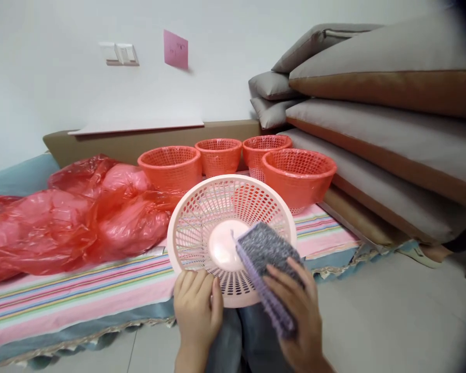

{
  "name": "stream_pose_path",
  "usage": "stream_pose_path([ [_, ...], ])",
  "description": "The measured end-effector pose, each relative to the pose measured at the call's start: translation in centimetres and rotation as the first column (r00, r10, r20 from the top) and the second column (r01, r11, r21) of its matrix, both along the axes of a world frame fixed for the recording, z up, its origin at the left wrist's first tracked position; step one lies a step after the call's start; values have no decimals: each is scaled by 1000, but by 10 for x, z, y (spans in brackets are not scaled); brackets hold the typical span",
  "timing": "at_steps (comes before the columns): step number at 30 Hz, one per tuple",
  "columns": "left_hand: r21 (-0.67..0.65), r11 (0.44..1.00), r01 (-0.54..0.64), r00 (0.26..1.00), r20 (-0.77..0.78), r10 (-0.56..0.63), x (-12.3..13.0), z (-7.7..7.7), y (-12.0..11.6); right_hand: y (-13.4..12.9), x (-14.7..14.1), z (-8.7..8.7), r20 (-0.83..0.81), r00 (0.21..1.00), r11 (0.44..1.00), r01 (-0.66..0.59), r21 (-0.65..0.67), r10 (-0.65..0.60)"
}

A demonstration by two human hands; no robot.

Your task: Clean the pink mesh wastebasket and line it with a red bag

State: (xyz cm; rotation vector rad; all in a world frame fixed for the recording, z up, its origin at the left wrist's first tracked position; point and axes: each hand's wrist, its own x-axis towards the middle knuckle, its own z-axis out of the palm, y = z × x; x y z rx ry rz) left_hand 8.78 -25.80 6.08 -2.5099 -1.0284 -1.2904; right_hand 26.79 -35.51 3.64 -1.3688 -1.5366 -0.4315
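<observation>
A round pale pink plastic basket (231, 181) with slotted sides is tilted so its inside faces me. My left hand (198, 300) grips its near left rim, fingers curled over the edge and thumb along the side. In my right hand (299, 305) is a thick scrubbing sponge (270, 248), grey and fuzzy on top with a purple side. My fingers lie over the sponge's grey face. It is over the right part of the basket; whether it touches the slots cannot be told.
Several red plastic baskets (299, 173) stand behind on a striped cloth (140, 285). Red plastic bags (46, 223) with rounded contents lie at left. Large grey and brown cushions (384, 119) are stacked at right. A pink note (175, 50) hangs on the wall near switches (118, 54).
</observation>
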Motion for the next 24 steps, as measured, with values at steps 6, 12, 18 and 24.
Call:
stream_pose_path([
  [6, -14, 1000, 2, 1000, 2, -2, 1, 1, -4, -9, -17, -11, 233, 972, 999, -43, 22, 37],
  [12, -7, 994, 112, 994, -15, -112, -15, 11, 22, 6, 45, 2, 136, 990, 999, -33, 11, 31],
  [18, -86, 992, 95, 990, 114, -85, -6, 20, 45, 21, 31, 5, -25, 999, 998, -24, 61, 25],
  [24, -509, 853, 113, 660, 680, 319, 51, 0, -1, 26, 19, 12, -41, 999, 998, 28, 55, -26],
])
